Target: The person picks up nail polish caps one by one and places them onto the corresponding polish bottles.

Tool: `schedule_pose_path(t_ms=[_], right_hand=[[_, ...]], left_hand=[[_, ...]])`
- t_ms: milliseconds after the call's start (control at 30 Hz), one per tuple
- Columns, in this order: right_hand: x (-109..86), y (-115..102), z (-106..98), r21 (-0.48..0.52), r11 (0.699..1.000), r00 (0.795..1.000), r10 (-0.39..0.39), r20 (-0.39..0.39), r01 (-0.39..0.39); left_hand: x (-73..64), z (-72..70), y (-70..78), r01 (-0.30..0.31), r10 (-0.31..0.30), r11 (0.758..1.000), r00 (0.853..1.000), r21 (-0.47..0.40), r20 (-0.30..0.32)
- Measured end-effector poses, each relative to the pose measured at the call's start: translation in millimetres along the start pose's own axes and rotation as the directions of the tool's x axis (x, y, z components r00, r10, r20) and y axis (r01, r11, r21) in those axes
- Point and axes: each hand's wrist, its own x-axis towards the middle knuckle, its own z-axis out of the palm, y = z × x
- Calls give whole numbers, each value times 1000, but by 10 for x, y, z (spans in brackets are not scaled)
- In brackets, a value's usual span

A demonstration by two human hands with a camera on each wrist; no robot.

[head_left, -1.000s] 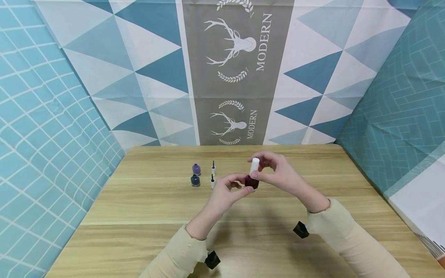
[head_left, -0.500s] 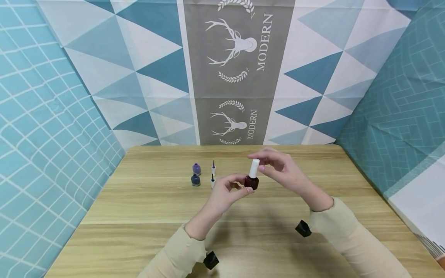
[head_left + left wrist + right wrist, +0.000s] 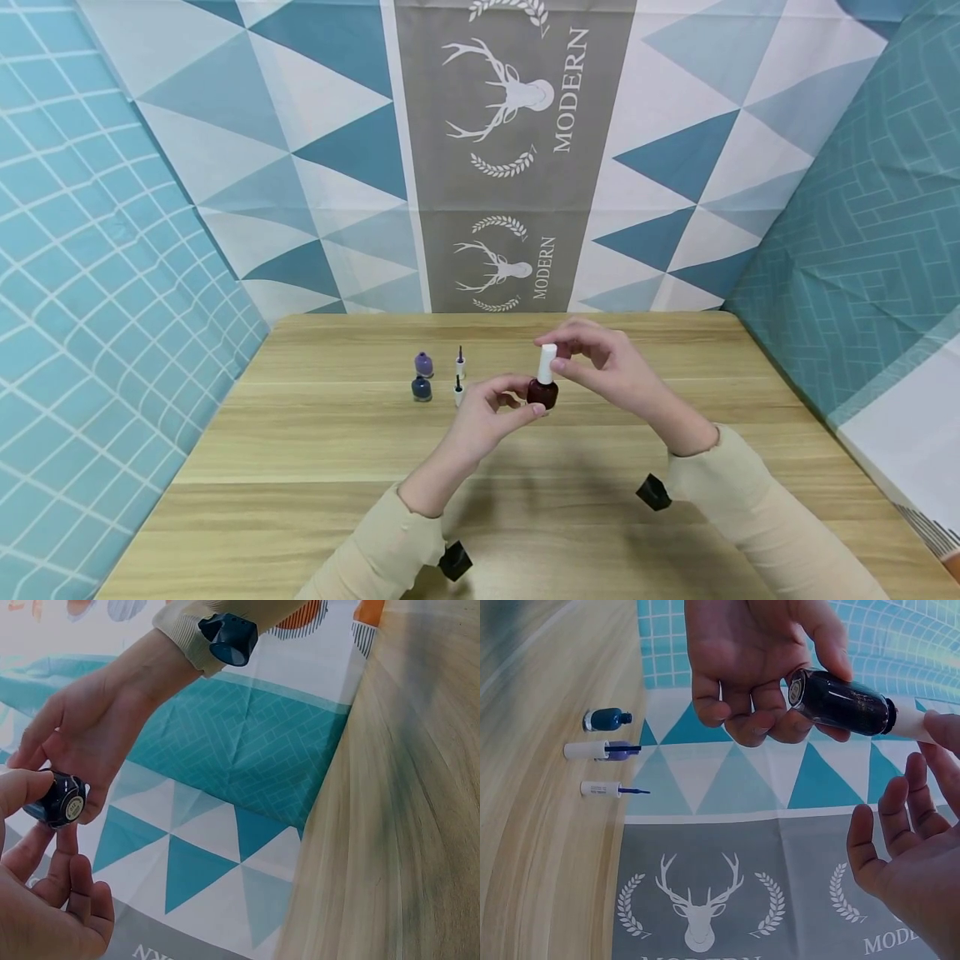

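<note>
A dark red nail polish bottle [image 3: 542, 395] with a white cap [image 3: 547, 364] is held above the table, slightly tilted. My left hand [image 3: 483, 421] grips the glass part between thumb and fingers. My right hand [image 3: 611, 371] pinches the cap between thumb and forefinger. In the right wrist view the cap [image 3: 909, 722] sits on the bottle neck, with the right thumb against it. The left wrist view shows the bottle's base [image 3: 73, 808] with a round label. Whether the cap is fully tightened cannot be seen.
On the table [image 3: 300, 442], left of the hands, stand an uncapped purple nail polish bottle [image 3: 423, 365] and an uncapped dark blue one [image 3: 422, 389]. Beside them two white brush caps [image 3: 461, 367] stand with brushes pointing up. Patterned cloth hangs behind and at both sides.
My right thumb and fingers loosened from the cap, shifted slightly up and right, and now pinch it again. The left hand and the bottle have stayed nearly still.
</note>
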Motion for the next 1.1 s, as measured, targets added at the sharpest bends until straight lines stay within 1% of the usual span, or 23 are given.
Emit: schedule_pose_path(t_ms=[100,400,633,833,933,1100], right_hand=[[2,4,6,-12,1000,1000,2,-16,-2],[5,5,27,-13,998,996,57,-66,-58],[14,-4,36,-4,996,993,88,-76,-89],[22,-8,46,2,995,992,96,-77,-96],[19,-2,46,7,997,995,73,-69,-73],[10,-5,21,29,999,998,-28,-64,30]], left_hand=[[5,2,1,5,-5,1000,1000,-3,3],[10,9,-3,14,-14,1000,1000,-1,-7],[5,16,5,-7,7,1000,1000,6,-11],[11,18,2,0,0,1000,1000,2,-4],[12,15,-1,6,-6,1000,1000,-6,-5],[9,7,5,11,-11,1000,1000,-7,-6]])
